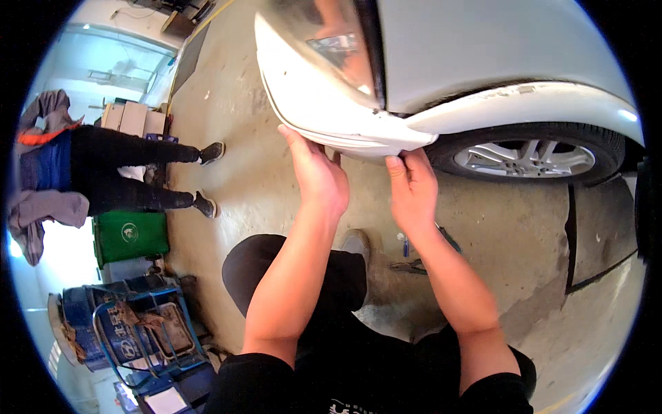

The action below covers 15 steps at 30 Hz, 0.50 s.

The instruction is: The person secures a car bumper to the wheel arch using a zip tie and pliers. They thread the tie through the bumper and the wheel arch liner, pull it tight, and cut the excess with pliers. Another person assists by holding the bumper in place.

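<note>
The corner of a white car bumper [310,96] is in front of me, below the headlamp [345,52]. My left hand [321,176] grips its lower edge, thumb against the outer face and the other fingers mostly hidden underneath. Closer to the wheel, my right hand [415,190] holds the bumper's rear end, its thumb upright and its fingers curled at the edge. The bumper's tip lies against the white wheel-arch trim [489,107]; whether it is fastened there I cannot tell.
Beside the hands is the front wheel [524,157]. Pliers [409,267] and a blue-handled tool [405,245] lie on the floor under my right forearm. Another person [131,169] stands at the left, near a green bin [131,238], a blue drum [103,324] and a blue-framed chair [148,331].
</note>
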Each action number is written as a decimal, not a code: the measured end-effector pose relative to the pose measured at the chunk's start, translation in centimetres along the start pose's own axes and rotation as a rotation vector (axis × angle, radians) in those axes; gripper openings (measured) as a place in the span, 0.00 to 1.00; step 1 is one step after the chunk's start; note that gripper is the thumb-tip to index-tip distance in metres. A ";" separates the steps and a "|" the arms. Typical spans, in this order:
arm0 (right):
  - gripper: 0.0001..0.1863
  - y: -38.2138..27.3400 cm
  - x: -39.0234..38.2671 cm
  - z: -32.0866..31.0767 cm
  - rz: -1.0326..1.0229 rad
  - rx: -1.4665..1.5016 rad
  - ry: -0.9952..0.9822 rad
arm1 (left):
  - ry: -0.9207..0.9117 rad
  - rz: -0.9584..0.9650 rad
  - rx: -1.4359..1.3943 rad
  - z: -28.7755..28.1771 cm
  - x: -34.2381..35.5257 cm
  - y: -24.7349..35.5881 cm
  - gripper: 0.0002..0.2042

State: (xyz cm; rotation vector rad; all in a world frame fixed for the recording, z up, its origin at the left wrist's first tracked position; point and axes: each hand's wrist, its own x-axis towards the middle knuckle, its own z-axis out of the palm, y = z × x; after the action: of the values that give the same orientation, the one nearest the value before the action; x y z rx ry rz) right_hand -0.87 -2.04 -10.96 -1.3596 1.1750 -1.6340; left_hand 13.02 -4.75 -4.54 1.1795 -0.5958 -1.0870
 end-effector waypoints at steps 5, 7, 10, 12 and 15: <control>0.12 0.9 1.1 -1.9 0.082 0.123 -0.043 | 0.013 0.002 0.018 1.6 -0.3 -0.5 0.39; 0.11 1.3 0.2 -1.9 0.088 0.248 0.051 | 0.072 -0.041 0.063 1.7 -0.2 -0.9 0.37; 0.09 4.9 -3.0 -2.9 0.103 0.140 0.074 | 0.086 -0.164 0.053 0.2 0.9 -1.3 0.32; 0.08 9.2 -6.2 -3.5 0.002 -0.071 -0.176 | 0.155 -0.295 0.059 1.2 0.1 -0.5 0.32; 0.10 13.4 -9.5 -5.5 -0.057 -0.256 -0.460 | 0.142 -0.360 0.152 0.7 0.2 2.0 0.33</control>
State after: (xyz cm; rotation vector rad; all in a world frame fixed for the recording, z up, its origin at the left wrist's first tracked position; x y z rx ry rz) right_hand -4.78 3.17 -27.01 -1.8249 1.0932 -1.1413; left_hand 13.21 -5.20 -2.50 1.5238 -0.3672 -1.2618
